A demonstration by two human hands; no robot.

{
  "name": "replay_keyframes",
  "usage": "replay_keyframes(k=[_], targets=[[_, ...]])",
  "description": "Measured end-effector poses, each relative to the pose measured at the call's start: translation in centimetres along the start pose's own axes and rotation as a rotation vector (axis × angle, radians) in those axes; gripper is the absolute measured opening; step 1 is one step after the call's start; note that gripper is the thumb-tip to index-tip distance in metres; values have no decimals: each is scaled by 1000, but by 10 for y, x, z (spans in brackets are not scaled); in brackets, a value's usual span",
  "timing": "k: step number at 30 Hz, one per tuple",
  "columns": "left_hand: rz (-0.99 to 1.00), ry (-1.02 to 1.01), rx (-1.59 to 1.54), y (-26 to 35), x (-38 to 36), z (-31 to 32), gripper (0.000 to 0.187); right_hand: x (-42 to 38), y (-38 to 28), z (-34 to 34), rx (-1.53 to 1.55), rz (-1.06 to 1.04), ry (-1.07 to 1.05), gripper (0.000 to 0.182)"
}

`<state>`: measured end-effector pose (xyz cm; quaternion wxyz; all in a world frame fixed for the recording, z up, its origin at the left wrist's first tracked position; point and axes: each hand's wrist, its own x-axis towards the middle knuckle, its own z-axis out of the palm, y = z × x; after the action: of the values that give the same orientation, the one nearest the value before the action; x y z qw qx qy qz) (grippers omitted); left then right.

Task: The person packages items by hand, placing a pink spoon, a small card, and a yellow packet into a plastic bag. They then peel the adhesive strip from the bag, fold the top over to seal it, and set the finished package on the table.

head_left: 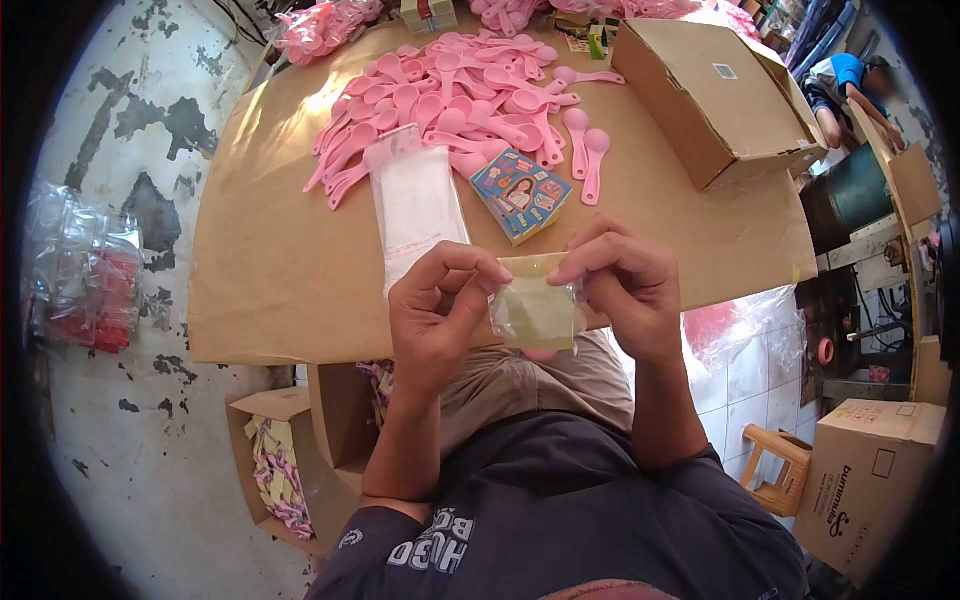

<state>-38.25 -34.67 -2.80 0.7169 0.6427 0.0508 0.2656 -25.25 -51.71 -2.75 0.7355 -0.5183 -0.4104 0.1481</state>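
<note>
Between my two hands a small clear plastic bag point(533, 308) with a pale yellow card inside is held up at the table's near edge. My left hand point(440, 305) pinches its upper left corner, and my right hand point(622, 280) pinches the upper right. A bit of pink shows below the bag. Just beyond my hands lies a stack of blue printed cards point(520, 193). To its left is a pile of clear plastic sleeves point(418, 205). Farther back a large heap of pink spoons point(450, 95) spreads over the brown table point(280, 270).
An open cardboard box point(715, 95) stands at the table's right. Boxes point(275, 470) sit below on the left; a closed carton point(870, 480) and an orange stool point(780, 470) are at lower right. Another person point(840, 80) is at the far right.
</note>
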Motion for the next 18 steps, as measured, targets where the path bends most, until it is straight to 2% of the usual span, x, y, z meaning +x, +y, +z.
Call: replay_keyframes(k=[4,7,9,10,12,13,14,16,17,18], targets=[[28,-26,-123,-2,2,-5,4,5,-10,-2,-156,-84,-74,13],[19,-34,-151,-4,0,-7,14,5,-13,4,-214,-47,-79,9],[-70,-8,-134,8,-3,8,42,2,-2,8,-135,-22,-19,13],[-71,-7,-133,14,-1,9,42,1,2,11,-57,1,44,19],[-194,-132,-185,22,2,10,71,1,1,21,53,1,124,24],[-191,-190,-137,20,2,5,62,2,-1,24,163,2,203,30],[-191,-191,-137,17,1,0,62,2,-3,22,163,2,205,30],[15,-278,207,10,-1,-12,41,3,-5,15,128,38,111,22],[14,-279,207,10,-1,-18,41,3,-4,11,128,38,113,22],[99,-149,157,11,-2,-25,32,3,-3,7,-137,55,86,19]])
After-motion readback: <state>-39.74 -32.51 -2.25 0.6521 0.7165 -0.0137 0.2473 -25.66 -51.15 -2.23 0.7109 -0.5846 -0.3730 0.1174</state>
